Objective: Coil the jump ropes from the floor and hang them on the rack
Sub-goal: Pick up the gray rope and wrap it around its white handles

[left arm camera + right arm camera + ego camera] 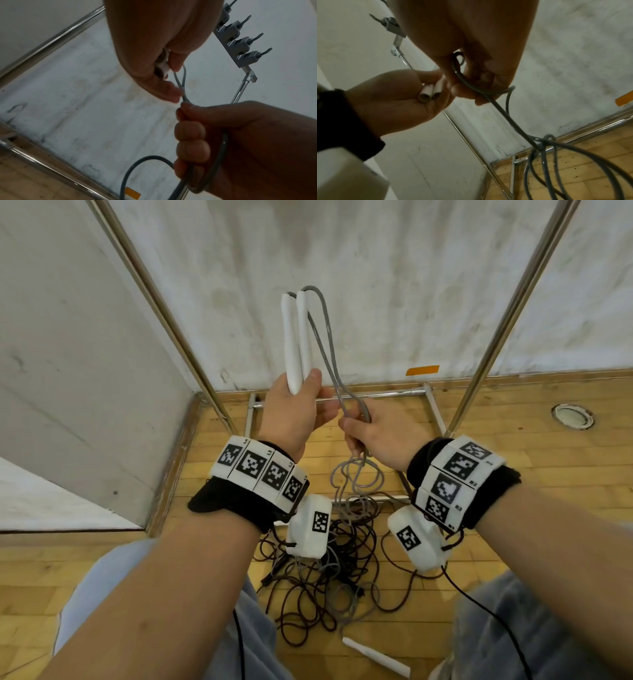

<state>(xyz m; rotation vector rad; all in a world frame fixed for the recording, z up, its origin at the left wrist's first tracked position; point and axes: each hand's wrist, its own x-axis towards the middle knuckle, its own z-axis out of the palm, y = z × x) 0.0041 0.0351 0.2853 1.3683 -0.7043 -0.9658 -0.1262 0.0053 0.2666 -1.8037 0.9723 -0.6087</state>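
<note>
My left hand (301,402) grips two white handles (294,344) side by side, pointing up. A grey rope (327,337) leaves their tops, loops down and passes through my right hand (363,433), which is closed round its strands just right of the left hand. Below it the grey rope falls into a tangled pile (325,570) of grey and dark brown ropes on the wooden floor. The left wrist view shows the rack's grey hooks (240,44) high above the hands. The handles' hollow ends (428,94) show in my left palm in the right wrist view.
The rack's two chrome uprights (164,313) (507,313) and its floor frame (370,396) stand against the white wall. A loose white handle (376,657) lies on the floor between my knees. A grey panel closes the left side. A round floor fitting (572,416) sits at the right.
</note>
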